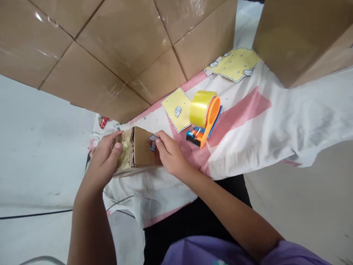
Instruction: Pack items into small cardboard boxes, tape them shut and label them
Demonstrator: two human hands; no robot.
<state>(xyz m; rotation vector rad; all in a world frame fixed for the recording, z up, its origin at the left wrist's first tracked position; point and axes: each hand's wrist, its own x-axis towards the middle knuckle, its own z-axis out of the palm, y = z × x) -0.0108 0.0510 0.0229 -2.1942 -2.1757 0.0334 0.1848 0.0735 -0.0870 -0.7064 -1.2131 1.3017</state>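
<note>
A small brown cardboard box [146,149] lies near the table's front edge, with clear tape across its ragged-edged left part. My left hand [104,156] grips that taped end, thumb on top and fingers over the far side. At the box's right end, my right hand [171,152] has thumb and forefinger closed at a small blue-and-white label [152,139]. Whether this label is stuck down or partly lifted, I cannot tell. Just right of my right hand rests an orange and blue tape dispenser [211,114] carrying a roll of yellowish tape [201,106].
Stacked taped cartons [121,40] form a wall behind the box. Another large carton [300,40] stands at the back right. A white, pink and yellow patterned cloth [248,129] covers the table. A small red object [103,122] lies beyond my left hand.
</note>
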